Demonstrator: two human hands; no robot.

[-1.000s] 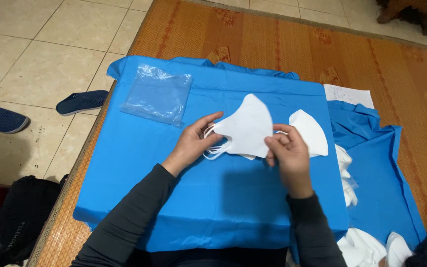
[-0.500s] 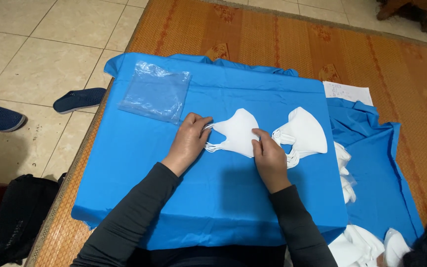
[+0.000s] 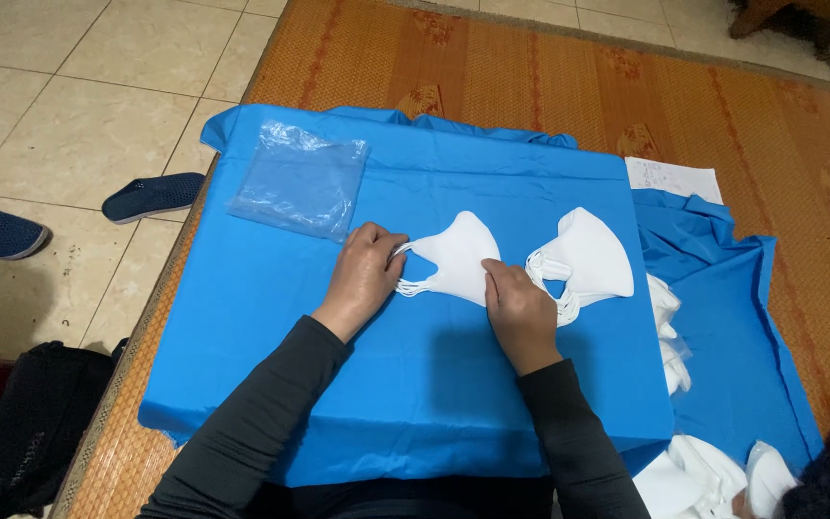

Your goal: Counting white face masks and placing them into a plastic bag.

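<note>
Hands barely shifted, left hand [image 3: 365, 276] and right hand [image 3: 519, 309] fingers pressing flat white folded mask [image 3: 455, 255].

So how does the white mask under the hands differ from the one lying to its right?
The mask under the hands is pressed flat by the left hand and right hand; the mask to the right lies untouched. The first has its ear loops toward the left hand, and the second's loops face the first mask. Both are white, folded, and lie on the blue cloth.

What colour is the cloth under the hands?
Bright plain blue cloth, spread under the folded white face mask the hands press. The head view shows it best.
</note>
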